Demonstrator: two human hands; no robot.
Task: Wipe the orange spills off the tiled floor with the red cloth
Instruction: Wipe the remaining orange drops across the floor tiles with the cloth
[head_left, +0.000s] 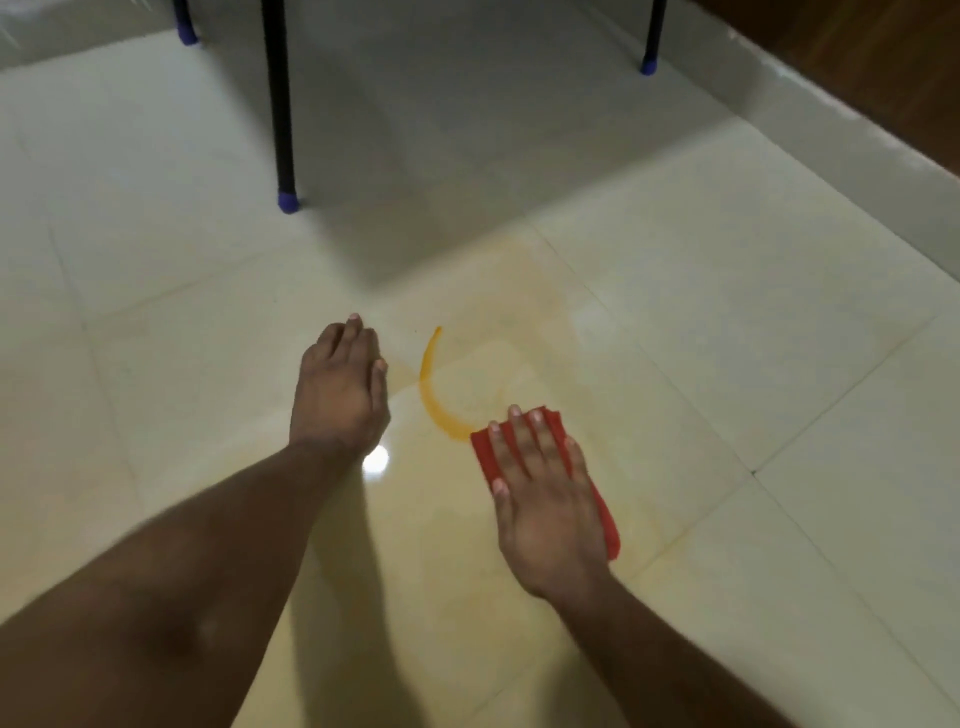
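The right hand (545, 493) lies flat with straight fingers pressing the red cloth (605, 499) onto the tiled floor (727, 312), gripping nothing. The orange spill (434, 395) is a curved streak starting at the cloth's front-left corner and running off toward 11 o'clock, so this hand is the nearer one. The left hand (340, 389) rests on the floor at 9 o'clock of the streak, fingers relaxed (it holds nothing). No containers are in view; a black chair leg (280, 104) stands at 12 o'clock
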